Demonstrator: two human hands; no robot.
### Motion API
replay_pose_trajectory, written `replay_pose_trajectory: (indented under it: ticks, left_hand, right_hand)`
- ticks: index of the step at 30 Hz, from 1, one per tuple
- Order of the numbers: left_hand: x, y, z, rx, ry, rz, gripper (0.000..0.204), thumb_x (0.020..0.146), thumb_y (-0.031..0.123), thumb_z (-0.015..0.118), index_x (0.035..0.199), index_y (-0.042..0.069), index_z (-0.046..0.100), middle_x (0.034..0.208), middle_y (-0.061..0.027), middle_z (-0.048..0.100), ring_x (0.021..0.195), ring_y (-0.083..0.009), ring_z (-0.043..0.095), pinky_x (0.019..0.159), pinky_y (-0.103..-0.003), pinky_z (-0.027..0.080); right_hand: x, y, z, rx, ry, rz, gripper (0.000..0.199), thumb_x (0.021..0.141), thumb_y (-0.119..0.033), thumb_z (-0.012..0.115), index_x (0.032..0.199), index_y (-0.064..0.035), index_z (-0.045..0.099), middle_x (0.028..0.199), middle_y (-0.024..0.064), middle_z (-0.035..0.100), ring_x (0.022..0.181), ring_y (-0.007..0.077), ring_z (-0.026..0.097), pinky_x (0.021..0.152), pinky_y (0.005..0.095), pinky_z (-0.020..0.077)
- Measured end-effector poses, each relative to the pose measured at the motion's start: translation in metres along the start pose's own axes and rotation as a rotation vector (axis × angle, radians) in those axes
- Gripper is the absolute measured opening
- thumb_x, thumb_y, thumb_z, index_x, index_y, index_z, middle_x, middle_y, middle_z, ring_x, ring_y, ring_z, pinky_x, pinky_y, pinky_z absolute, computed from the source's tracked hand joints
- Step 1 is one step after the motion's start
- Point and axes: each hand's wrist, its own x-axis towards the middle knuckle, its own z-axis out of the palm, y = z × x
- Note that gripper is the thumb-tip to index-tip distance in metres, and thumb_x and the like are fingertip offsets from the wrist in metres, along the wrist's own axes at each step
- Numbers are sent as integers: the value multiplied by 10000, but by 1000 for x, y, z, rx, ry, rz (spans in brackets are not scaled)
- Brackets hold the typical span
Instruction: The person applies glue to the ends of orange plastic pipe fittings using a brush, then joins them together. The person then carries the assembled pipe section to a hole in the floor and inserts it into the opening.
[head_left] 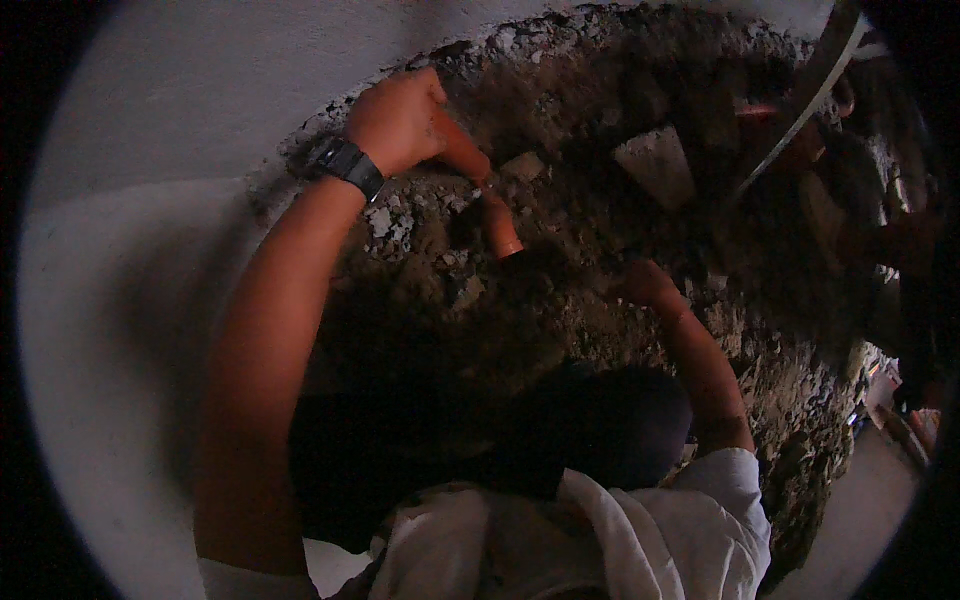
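My left hand point(398, 122), with a dark watch point(347, 168) on its wrist, is closed at the upper end of an orange plastic pipe point(462, 150). The pipe slants down toward an orange pipe elbow point(502, 228), whose socket ends near a dark hollow in the soil. Whether the two pieces are joined is hard to make out. Down by the dirt right of the elbow, my right hand point(648, 284) is closed; its fingertips are in shadow, and anything in them is hidden.
Broken soil and rubble point(420, 300) surround the pipes. A pale block point(656, 166) lies beyond my right hand, with a smaller stone point(522, 168) beside the pipe. A pale strip point(800, 110) slants across the upper right. Smooth grey concrete point(110, 300) borders the left.
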Motion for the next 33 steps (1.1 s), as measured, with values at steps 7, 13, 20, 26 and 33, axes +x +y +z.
replay_pose_trajectory:
  ticks: [7,13,20,26,33]
  left_hand:
    - [5,1,1,-8,-86,-55,454,690,160,840,1103,89,663,1069,-152,718,1010,-381,686,862,-476,563]
    - [-2,1,-5,-28,-105,-41,475,685,164,849,1112,84,658,1068,-158,716,1013,-387,685,863,-468,565]
    - [4,-2,-5,-77,-101,-49,480,678,155,878,1093,66,653,1025,-180,722,971,-383,698,851,-444,556]
    - [5,6,-5,-42,-96,-43,492,685,154,888,1102,62,646,1037,-177,724,976,-378,704,854,-435,555]
    - [7,0,-5,-69,-121,-34,502,650,166,882,1094,83,663,1035,-179,728,975,-389,700,857,-463,563]
  right_hand:
    - [69,-31,13,140,-138,160,516,858,-532,712,1052,-56,757,1063,178,749,1041,326,733,856,471,596]
    - [95,-108,-62,-28,-30,109,306,917,-327,652,1056,-80,767,1054,143,757,1028,315,741,809,458,608]
    - [103,-144,-76,-16,34,47,268,934,-312,642,1060,-116,774,1060,115,763,1010,293,748,801,428,608]
    - [51,-70,-77,15,-11,263,339,894,-403,695,1104,-146,766,1063,115,764,1002,293,752,805,415,619]
    - [96,-90,-40,15,-3,308,227,897,-272,692,1049,-133,789,1074,93,770,1024,260,753,804,387,615]
